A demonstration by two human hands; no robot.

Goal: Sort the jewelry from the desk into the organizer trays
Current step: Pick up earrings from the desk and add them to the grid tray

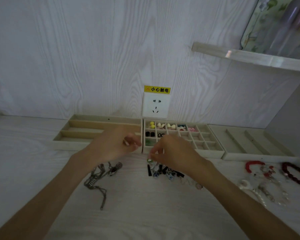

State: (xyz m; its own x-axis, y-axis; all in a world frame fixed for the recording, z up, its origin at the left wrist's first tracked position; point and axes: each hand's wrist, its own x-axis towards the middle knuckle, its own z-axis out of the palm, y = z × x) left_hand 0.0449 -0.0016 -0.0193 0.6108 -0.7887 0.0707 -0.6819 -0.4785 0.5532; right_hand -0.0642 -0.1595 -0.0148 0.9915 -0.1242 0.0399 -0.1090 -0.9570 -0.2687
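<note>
The light was dim, flat and bluish with barely any shadows, both hands (the fingers above all) were smeared by motion blur, and the wide lens bent the shelf [249, 57] at the upper right corner.

White wood-grain worktop [145, 213]. Along back edge, three beige trays side by side: long-slot tray [80, 134] left, grid tray [206, 153] middle with small pieces in far cells, ridged tray [253, 144] right. In front: silver chains [97, 179] left, small dark and blue earrings [164, 172] centre, red bracelets [294, 174] and pale beaded strands [267, 191] right
</note>
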